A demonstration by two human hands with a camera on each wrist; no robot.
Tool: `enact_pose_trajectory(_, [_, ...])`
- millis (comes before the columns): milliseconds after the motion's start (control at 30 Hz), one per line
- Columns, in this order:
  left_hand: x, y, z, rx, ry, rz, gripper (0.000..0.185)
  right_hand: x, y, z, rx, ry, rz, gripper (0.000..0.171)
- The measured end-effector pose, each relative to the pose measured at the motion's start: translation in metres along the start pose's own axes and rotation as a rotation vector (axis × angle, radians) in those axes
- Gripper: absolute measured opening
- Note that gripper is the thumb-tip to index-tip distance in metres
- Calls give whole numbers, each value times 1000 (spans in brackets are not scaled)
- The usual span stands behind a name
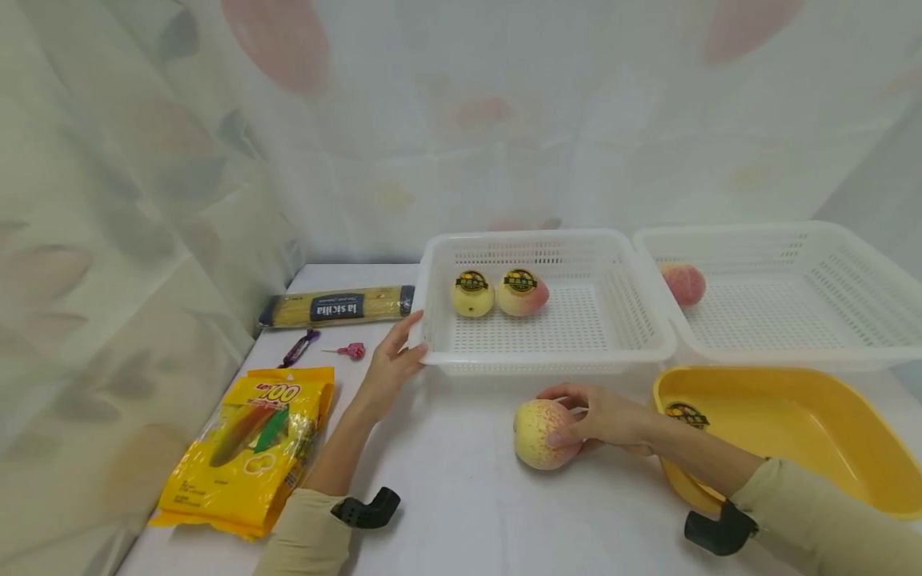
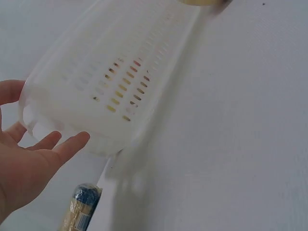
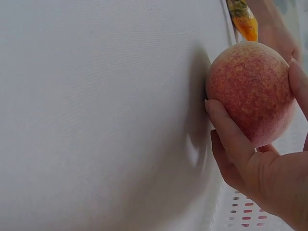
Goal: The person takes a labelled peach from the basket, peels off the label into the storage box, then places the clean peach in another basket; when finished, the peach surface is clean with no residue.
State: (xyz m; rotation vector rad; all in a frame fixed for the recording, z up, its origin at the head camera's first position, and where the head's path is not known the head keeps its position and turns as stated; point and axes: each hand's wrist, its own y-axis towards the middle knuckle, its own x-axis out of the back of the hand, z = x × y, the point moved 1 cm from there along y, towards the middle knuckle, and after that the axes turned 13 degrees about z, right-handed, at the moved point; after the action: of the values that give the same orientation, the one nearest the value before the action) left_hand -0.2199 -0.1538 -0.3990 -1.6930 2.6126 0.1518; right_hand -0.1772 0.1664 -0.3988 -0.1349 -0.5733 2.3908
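Note:
My right hand [image 1: 601,416] grips a large yellow-and-pink peach [image 1: 543,434], thumb and fingers around its right side, in front of the middle white basket. Seen from the right wrist, the reddish side of the peach [image 3: 252,91] is close over the white table, with fingers on two sides. My left hand [image 1: 389,364] holds the white plastic basket [image 1: 547,358] by the rim at its front left corner; from the left wrist, fingertips [image 2: 79,139] show below that rim. Two peaches with dark stickers, a round one [image 1: 473,298] and a pinker one [image 1: 520,296], sit inside it.
A second white basket [image 1: 799,352] at the right contains a pink peach [image 1: 683,285]. Before it stands a yellow basin [image 1: 785,440] with a sticker inside. Leftward lie a spaghetti pack [image 1: 334,307], a purple-wrapped candy [image 1: 298,349], a lollipop [image 1: 353,350] and a yellow candy bag [image 1: 241,472].

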Motion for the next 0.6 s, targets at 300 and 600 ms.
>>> enact_pose_trajectory(300, [-7, 2, 0, -12, -26, -7, 54, 2, -1, -1, 9, 12, -10, 68])
enact_pose_trajectory(600, [-7, 2, 2, -12, -9, -22, 54, 21, -30, 24, 88, 9, 32, 69])
